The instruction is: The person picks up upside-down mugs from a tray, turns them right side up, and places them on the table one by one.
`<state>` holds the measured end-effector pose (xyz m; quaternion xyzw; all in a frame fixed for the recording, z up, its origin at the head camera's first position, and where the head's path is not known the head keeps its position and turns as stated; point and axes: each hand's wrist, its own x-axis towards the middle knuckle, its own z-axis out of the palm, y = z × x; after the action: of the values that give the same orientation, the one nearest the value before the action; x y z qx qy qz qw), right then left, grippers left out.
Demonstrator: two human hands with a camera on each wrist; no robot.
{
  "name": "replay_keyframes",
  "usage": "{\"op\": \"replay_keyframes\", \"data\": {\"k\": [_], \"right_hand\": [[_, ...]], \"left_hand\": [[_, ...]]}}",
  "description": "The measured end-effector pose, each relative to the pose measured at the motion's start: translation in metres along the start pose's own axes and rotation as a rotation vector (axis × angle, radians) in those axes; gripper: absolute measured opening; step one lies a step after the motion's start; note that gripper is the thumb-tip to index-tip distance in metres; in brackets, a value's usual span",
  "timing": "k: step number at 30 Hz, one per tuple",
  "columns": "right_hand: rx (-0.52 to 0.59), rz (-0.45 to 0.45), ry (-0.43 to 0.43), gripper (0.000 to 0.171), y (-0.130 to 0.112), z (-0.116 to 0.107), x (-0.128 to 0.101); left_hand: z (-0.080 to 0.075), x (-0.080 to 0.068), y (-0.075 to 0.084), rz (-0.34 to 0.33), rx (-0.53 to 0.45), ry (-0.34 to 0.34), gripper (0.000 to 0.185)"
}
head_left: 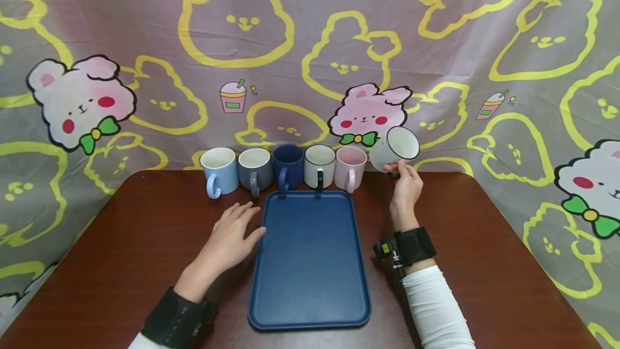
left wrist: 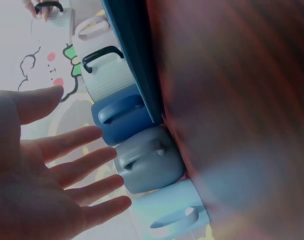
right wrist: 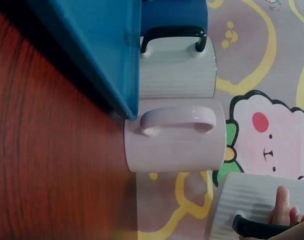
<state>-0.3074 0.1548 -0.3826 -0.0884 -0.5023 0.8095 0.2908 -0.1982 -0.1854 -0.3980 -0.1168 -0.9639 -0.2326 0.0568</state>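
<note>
My right hand (head_left: 407, 190) grips a white ribbed mug (head_left: 384, 154) by its black handle (right wrist: 259, 228). That mug is tilted, its mouth facing up and to the right, at the right end of a row of mugs. Its neighbour is a pink mug (head_left: 351, 161). With fingers spread and relaxed, my left hand (head_left: 232, 238) hovers beside the left edge of a blue tray (head_left: 310, 263) and holds nothing. Nearest to it in the row are the light blue mug (head_left: 220, 168) and the grey mug (left wrist: 149, 157).
Between the grey and pink mugs stand a dark blue mug (head_left: 288, 163) and a white mug (head_left: 319, 163) with a black handle. The row's handles face the tray. A patterned cloth (head_left: 271, 26) hangs behind the brown table (head_left: 484, 263).
</note>
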Motion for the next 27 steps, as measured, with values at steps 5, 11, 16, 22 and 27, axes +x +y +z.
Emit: {"op": "replay_keyframes", "data": {"k": [5,11,16,22,27], "right_hand": [[-0.051,0.037,0.015,0.024,0.004,-0.003,0.001],[-0.107,0.065,0.013,0.024,0.008,-0.006,0.004],[-0.171,0.107,-0.011,0.025,0.013,-0.011,0.005],[-0.245,0.149,-0.029,0.026,0.017,-0.015,0.006],[-0.299,0.16,-0.029,0.025,0.02,-0.016,0.007]], "left_hand": [[-0.001,-0.003,-0.004,-0.015,0.014,-0.005,0.053],[-0.003,-0.006,-0.008,-0.025,0.027,-0.007,0.052],[-0.005,-0.009,-0.014,-0.029,0.029,-0.004,0.052],[-0.008,-0.012,-0.018,-0.033,0.03,-0.004,0.053],[-0.009,-0.013,-0.02,-0.03,0.03,0.0,0.052]]}}
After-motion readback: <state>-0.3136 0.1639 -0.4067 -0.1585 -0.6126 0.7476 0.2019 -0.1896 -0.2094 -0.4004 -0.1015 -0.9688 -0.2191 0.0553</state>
